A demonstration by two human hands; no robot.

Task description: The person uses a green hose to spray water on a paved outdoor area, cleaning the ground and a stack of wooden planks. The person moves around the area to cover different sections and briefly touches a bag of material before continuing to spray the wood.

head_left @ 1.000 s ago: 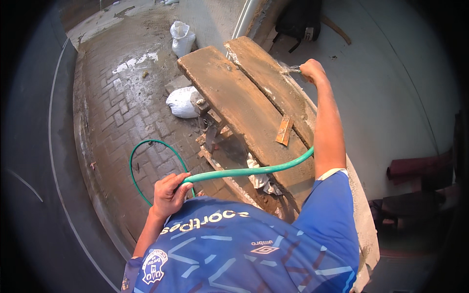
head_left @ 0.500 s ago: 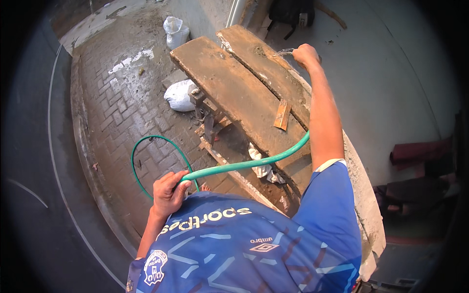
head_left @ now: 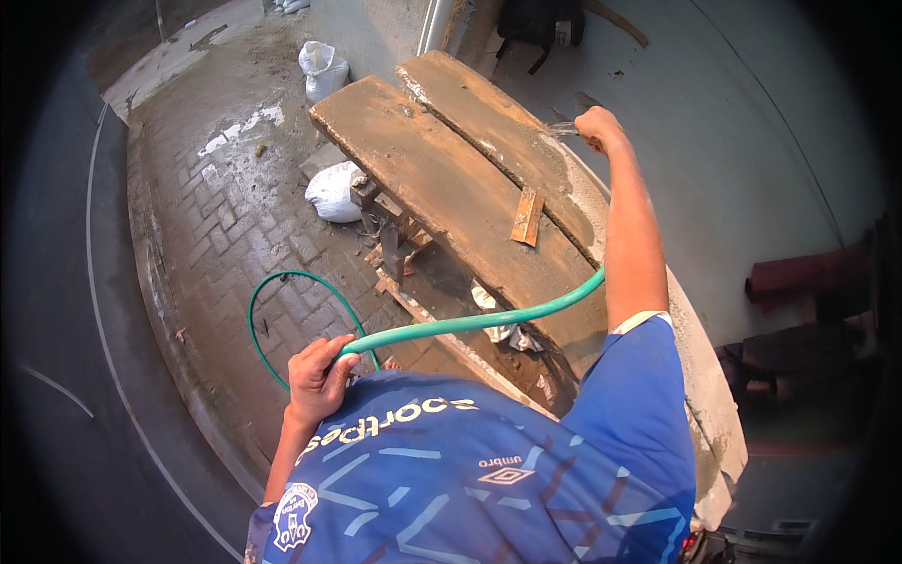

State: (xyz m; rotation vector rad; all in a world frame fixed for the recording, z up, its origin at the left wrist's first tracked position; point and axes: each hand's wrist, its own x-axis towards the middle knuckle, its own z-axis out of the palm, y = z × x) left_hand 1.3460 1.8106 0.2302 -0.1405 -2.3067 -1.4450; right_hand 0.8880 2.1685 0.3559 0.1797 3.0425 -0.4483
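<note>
A green hose (head_left: 470, 325) runs across my front from one hand to the other. My left hand (head_left: 318, 378) is closed around it near my body, and a loop of it hangs over the paving on the left. My right hand (head_left: 599, 129), arm stretched forward, grips the hose near its far end, beyond the right edge of the planks. Water sprays leftward from there. Below lie two wet, muddy wooden planks, a left plank (head_left: 423, 179) and a right plank (head_left: 489, 103), with a narrow gap between them. A small wood piece (head_left: 527, 216) rests on top.
White sacks stand on the left, one upright sack (head_left: 324, 70) and one sack (head_left: 334, 193) beside the plank's support. A black bag (head_left: 540, 21) lies at the back right. Maroon cloth (head_left: 799, 279) sits at far right. Wet block paving (head_left: 216, 226) spreads to the left.
My right hand has moved right and slightly nearer relative to the planks, carrying the hose end and spray along. The view has shifted a little; my left hand keeps its hold.
</note>
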